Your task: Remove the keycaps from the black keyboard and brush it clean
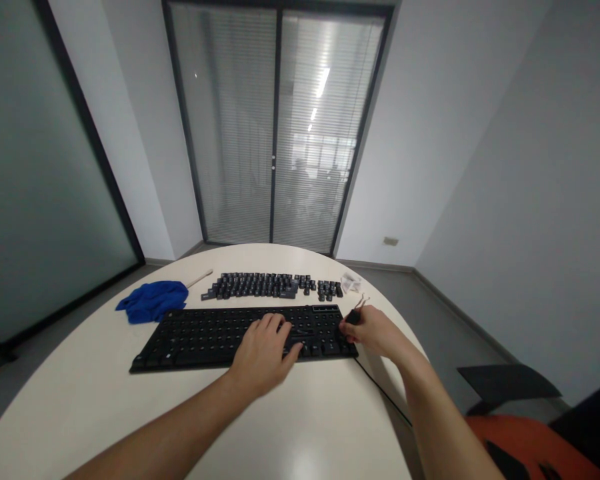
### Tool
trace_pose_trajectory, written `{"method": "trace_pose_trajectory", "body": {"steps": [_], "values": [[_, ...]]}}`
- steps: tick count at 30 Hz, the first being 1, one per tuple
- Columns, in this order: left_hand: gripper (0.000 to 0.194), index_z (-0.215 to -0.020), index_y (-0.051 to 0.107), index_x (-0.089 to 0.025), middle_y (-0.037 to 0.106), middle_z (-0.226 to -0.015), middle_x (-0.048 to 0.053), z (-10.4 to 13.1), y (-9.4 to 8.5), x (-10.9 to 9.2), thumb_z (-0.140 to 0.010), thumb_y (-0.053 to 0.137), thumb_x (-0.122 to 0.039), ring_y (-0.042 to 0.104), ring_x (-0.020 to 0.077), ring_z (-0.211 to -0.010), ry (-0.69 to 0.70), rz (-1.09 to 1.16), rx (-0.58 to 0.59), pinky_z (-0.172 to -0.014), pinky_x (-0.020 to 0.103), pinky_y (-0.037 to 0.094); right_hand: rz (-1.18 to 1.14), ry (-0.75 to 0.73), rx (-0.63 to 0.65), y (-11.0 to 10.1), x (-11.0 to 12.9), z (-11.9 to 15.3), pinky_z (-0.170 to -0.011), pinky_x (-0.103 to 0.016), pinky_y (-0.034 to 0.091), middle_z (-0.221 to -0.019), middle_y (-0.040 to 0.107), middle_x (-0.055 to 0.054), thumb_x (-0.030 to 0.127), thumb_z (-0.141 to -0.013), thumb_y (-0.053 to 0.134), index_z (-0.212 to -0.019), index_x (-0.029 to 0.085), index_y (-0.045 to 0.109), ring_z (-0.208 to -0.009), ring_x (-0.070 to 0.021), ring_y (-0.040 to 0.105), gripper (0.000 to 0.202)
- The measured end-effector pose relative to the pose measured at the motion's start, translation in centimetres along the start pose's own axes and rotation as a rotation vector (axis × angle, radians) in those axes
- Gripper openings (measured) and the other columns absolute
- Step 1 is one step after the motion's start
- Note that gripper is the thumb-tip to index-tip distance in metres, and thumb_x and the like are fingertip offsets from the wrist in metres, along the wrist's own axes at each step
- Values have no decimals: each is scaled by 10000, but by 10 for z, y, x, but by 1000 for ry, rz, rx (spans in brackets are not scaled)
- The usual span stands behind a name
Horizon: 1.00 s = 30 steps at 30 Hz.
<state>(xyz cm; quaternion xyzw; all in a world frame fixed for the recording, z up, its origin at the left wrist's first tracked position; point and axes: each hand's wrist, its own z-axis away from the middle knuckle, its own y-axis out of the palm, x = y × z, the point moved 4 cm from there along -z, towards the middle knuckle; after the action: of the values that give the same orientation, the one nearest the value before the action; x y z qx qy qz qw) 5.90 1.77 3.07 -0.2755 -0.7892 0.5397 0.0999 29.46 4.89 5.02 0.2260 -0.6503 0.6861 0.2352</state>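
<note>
Nearest the camera, two bare forearms (pixel 180 420) are stretched over a pale round table (pixel 300 420). Between the thumb and bent fingers of the right hand (pixel 375 330), a small tool with a black handle (pixel 353 317) is pinched, its thin wire prongs (pixel 362 300) pointed away from the body. Directly below and to the left of this grip, a black keyboard (pixel 205 333) is laid flat, its right end reached by the holding hand. Left of the grip, the left hand (pixel 263 353) is rested on the keyboard with fingers spread and nothing clasped.

From just beneath the grip, a dark cable (pixel 383 392) is run toward the table's right edge. Just beyond the grip, a crumpled clear bag (pixel 351 283) is set down. Beyond and to the left, loose black keycaps (pixel 255 285) are lined up in rows and small clusters. Farther left, a pale slender stick (pixel 200 278) is placed beside a bunched blue cloth (pixel 155 300).

Well to the right of the grip, an orange-red chair (pixel 535 443) is partly seen; far beyond the table, blinds (pixel 230 147) are framed behind dark-edged glass.
</note>
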Motion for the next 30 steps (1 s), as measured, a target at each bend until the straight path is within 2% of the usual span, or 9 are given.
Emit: {"method": "trace_pose_trajectory", "body": {"steps": [5, 11, 15, 18, 21, 24, 26, 30], "values": [[336, -1113, 610, -172, 596, -1138, 120, 0, 0, 0, -952, 447, -418, 527, 287, -1091, 5, -4, 0, -930, 433, 445, -103, 21, -46, 2, -12, -6, -549, -245, 450, -589, 701, -47, 244, -736, 663, -641, 158, 680, -586, -182, 654, 129], [336, -1117, 612, -171, 598, -1133, 119, 1, 0, 0, -948, 459, -418, 530, 287, -1088, 4, 1, -4, -927, 435, 447, -197, 75, -35, 4, -18, -9, -554, -237, 464, -570, 686, -45, 212, -699, 705, -661, 132, 695, -566, -171, 644, 88], [340, -1115, 613, -168, 600, -1138, 122, 1, 0, 0, -951, 451, -417, 530, 292, -1092, 8, 1, -11, -926, 440, 448, -253, 87, -44, 5, -20, -12, -533, -231, 459, -546, 677, -40, 195, -708, 695, -666, 133, 693, -548, -169, 637, 74], [332, -1109, 617, -168, 607, -1128, 124, 0, 0, 1, -947, 461, -412, 536, 295, -1085, 11, 9, -19, -919, 443, 451, -209, 77, -97, 2, -18, -14, -541, -237, 458, -561, 683, -45, 203, -733, 674, -691, 134, 695, -558, -173, 644, 83], [322, -1102, 621, -174, 612, -1126, 123, 1, 0, 1, -942, 473, -412, 539, 297, -1083, 11, 20, -29, -916, 446, 452, -117, 45, -200, 1, -8, -15, -577, -255, 464, -637, 709, -62, 241, -782, 642, -778, 131, 702, -603, -189, 669, 125], [318, -1117, 616, -177, 618, -1134, 116, 1, 0, 1, -943, 477, -404, 537, 294, -1090, 12, 39, -43, -929, 448, 447, -108, -133, -255, 10, 17, -10, -614, -266, 471, -727, 727, -62, 299, -818, 631, -850, 155, 699, -676, -200, 676, 162], [321, -1156, 600, -178, 622, -1147, 108, 1, 0, 1, -946, 482, -390, 538, 288, -1091, 15, 61, -56, -939, 446, 442, -129, -272, -229, 22, 37, -3, -626, -267, 472, -759, 727, -47, 318, -842, 616, -866, 178, 695, -683, -191, 664, 163], [289, -1185, 578, -192, 642, -1137, 83, 0, 0, 4, -946, 503, -337, 563, 266, -1062, 9, 131, -77, -924, 428, 451, -227, -401, -130, 46, 63, 8, -626, -254, 482, -774, 726, -26, 299, -873, 597, -913, 195, 695, -687, -172, 663, 148]]}}
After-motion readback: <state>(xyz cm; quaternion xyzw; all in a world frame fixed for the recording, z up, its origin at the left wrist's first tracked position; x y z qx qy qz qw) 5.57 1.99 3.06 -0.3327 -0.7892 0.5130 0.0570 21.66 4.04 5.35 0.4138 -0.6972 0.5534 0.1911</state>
